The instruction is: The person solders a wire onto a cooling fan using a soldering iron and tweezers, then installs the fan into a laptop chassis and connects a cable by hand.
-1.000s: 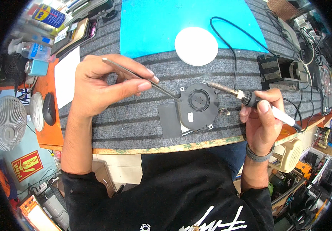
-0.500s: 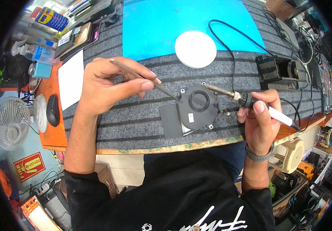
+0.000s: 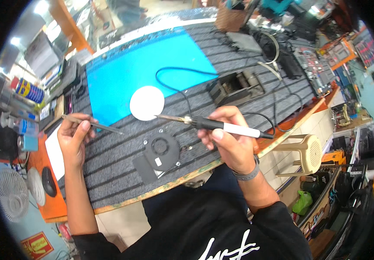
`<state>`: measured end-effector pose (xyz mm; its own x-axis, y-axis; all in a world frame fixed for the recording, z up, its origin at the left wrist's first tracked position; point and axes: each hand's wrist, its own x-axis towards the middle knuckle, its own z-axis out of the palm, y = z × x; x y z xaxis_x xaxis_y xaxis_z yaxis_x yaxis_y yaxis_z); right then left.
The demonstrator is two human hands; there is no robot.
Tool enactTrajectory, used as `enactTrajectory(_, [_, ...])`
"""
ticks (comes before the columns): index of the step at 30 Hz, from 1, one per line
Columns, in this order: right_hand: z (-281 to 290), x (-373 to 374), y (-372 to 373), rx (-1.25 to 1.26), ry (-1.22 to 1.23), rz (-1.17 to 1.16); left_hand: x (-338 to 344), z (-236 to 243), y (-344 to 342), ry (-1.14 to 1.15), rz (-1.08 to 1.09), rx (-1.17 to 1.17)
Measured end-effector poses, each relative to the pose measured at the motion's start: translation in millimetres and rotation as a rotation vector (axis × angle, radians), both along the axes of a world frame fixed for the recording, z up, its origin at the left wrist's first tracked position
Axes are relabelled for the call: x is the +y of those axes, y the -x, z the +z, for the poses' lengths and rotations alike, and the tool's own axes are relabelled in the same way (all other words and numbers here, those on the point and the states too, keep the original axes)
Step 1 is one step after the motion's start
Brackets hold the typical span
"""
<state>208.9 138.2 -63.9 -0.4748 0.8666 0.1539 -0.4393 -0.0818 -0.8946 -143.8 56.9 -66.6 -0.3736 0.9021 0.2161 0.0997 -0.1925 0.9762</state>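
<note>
Head view. A slim metal tool (image 3: 111,128) is grasped between thumb and fingers of the left hand (image 3: 76,136), its tip pointed rightward over the striped gray cover (image 3: 109,173). A soldering iron (image 3: 211,124) is gripped by the handle in the right hand (image 3: 229,138); its tip is aimed left, by the lower rim of a white disc (image 3: 147,104). Contact there cannot be told.

The round dark fan (image 3: 169,149) is seen lying flat between and below the hands, touched by neither, with a dark flat sheet (image 3: 144,170) at its left side. Both are set near the bench's front edge (image 3: 182,178), which is crossed by the right wrist.

Striped cover is exposed between left hand and fan; more is seen toward the front edge. Beyond, the near edge of a blue mat (image 3: 130,65) is overlapped by the disc. Room on the far right is bounded by a dark box-like holder (image 3: 234,96); a looped black cable (image 3: 169,68) is laid across the mat's right part.
</note>
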Motion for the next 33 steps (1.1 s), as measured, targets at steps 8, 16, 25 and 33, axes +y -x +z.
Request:
enactTrajectory(8, [66.1, 76.8, -107.1, -0.031, -0.176, -0.587, 2.4, 6.3, 0.2, -0.040, 0.022, -0.038])
enactTrajectory(16, [48.3, 123.3, -140.5, -0.314, -0.150, -0.609, -1.4, 9.4, 0.5, -0.048, 0.002, -0.025])
enactTrajectory(25, [63.9, 133.9, -101.0, -0.865, -0.099, -0.189, -0.4, 9.5, 3.4, -0.049, -0.034, -0.018])
enactTrajectory(33, [127.3, 101.0, -131.5, -1.069, -0.391, -0.611, 6.8, 3.6, -0.5, 0.020, -0.037, 0.008])
